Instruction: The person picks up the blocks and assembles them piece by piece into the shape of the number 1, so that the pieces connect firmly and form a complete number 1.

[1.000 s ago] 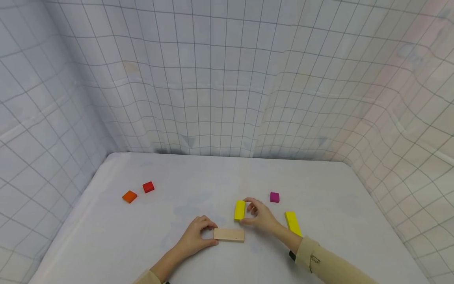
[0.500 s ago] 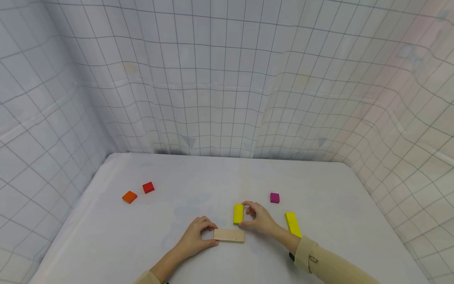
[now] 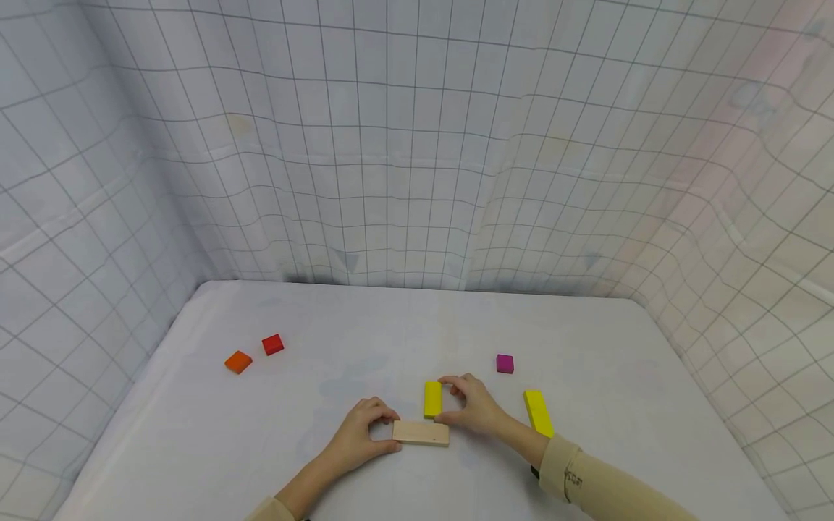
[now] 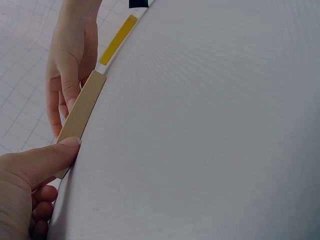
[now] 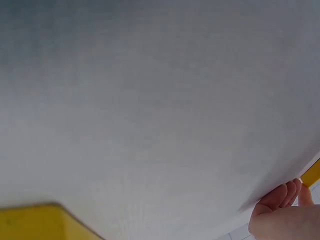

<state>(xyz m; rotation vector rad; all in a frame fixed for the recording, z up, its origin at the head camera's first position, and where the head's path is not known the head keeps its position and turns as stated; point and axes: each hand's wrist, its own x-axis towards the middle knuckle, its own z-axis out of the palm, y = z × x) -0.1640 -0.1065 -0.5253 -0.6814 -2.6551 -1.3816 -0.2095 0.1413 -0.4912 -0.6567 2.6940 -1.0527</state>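
Note:
On the white table, my left hand (image 3: 355, 438) pinches the left end of a plain wooden block (image 3: 420, 433) lying flat. The left wrist view shows the thumb on that wooden block (image 4: 82, 110). Just behind the block, my right hand (image 3: 478, 409) holds a yellow block (image 3: 433, 399) between thumb and finger at its two ends. This yellow block stands crosswise to the wooden one, its near end close to it; whether they touch I cannot tell. In the right wrist view, fingertips of the right hand (image 5: 285, 217) meet the yellow block (image 5: 312, 174) at the edge.
A second, longer yellow block (image 3: 538, 412) lies beside the right forearm, partly covered by it. Behind it is a purple block (image 3: 504, 363). A red block (image 3: 272, 344) and an orange block (image 3: 238, 362) lie far left. Gridded curtains (image 3: 417, 181) surround the table (image 3: 326, 325).
My right hand has moved the yellow block nearer and slightly left, toward the wooden block. The left hand and the wooden block have stayed in place.

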